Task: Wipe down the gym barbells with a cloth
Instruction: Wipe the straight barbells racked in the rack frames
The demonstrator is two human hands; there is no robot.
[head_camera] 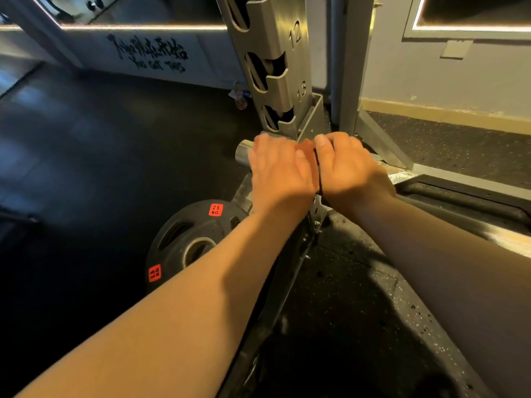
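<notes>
Head view, frame centre: the left hand [280,170] curls over the barbell [242,153], whose smooth polished steel end pokes out leftward. Touching it, the right hand [347,168] grips a dark cloth [318,179], only a thin edge showing. Below, a matte black round plate [184,234] sits partly hidden behind the left forearm.

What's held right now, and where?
Right hand grips what looks like a dark cloth against the barbell sleeve, inboard of its chrome end. Left hand lies over the sleeve; grip unclear.
</notes>
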